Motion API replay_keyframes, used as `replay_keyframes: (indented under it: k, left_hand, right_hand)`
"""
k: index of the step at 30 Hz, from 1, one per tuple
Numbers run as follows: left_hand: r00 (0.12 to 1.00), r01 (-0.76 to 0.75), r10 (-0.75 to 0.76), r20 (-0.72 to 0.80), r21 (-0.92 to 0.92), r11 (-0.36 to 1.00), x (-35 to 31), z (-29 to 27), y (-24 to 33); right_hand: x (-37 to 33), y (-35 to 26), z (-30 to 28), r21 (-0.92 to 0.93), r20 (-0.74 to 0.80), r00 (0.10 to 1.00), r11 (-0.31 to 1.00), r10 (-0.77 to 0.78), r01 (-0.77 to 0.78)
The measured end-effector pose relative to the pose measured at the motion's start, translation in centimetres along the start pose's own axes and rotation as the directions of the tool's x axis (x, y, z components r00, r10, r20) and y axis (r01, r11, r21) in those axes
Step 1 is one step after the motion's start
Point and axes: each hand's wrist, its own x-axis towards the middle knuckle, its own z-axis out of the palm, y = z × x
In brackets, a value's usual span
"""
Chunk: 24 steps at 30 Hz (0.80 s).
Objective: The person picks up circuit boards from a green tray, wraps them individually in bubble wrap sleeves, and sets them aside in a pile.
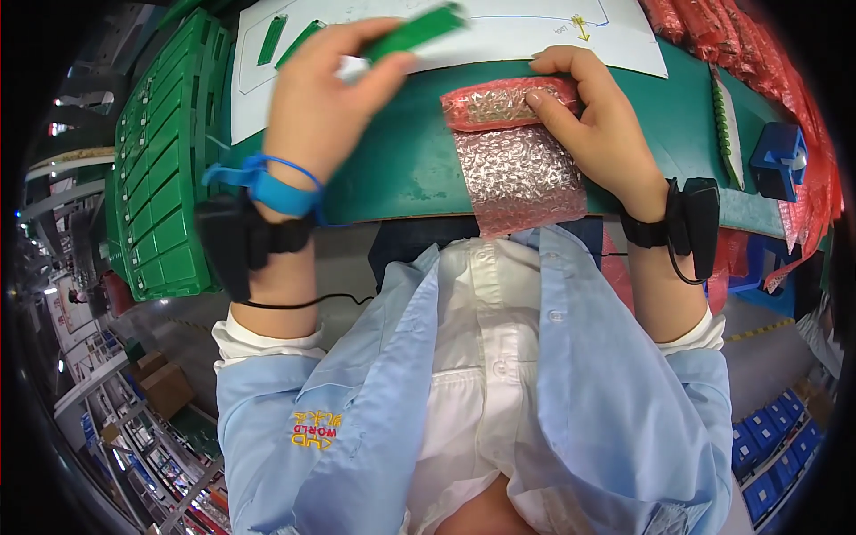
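My left hand (330, 94) is raised over the far side of the table, pinching a narrow green circuit board (419, 32) between thumb and fingers; motion blurs it a little. My right hand (602, 120) grips the right end of a folded roll of pink bubble wrap (490, 100), thumb on top. Something greenish shows through the roll, too veiled to name. From under it, a loose flap of the bubble wrap (522, 174) hangs over the near table edge. Two more green boards, one of them upright (272, 40), lie on a white sheet (535, 40) beyond my left hand.
Stacked green trays (169, 160) stand left of the green table (392, 169). Pink bubble wrap (713, 36) heaps at the far right. A blue tape dispenser (777, 156) and a strip with green beads (727, 125) sit on the right. Cables run from both wrist devices.
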Motion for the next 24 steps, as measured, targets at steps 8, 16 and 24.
replay_keyframes:
  k: [8,16,24]
  left_hand:
    - [0.966,-0.226,0.208,0.155,0.112,0.968,-1.4,3.1,2.8]
    - [0.994,0.032,-0.017,0.104,-0.137,0.990,-1.7,3.5,3.8]
    - [0.895,0.418,-0.345,0.283,-0.802,0.427,-0.5,1.4,5.1]
  right_hand:
    - [0.0,-0.1,-0.9,0.086,0.048,0.981,0.978,0.188,-0.192]
    - [-0.2,0.8,-1.3,0.149,0.084,0.978,0.968,0.191,-0.202]
    - [0.0,0.8,-0.6,0.199,0.097,0.976,0.956,0.197,-0.213]
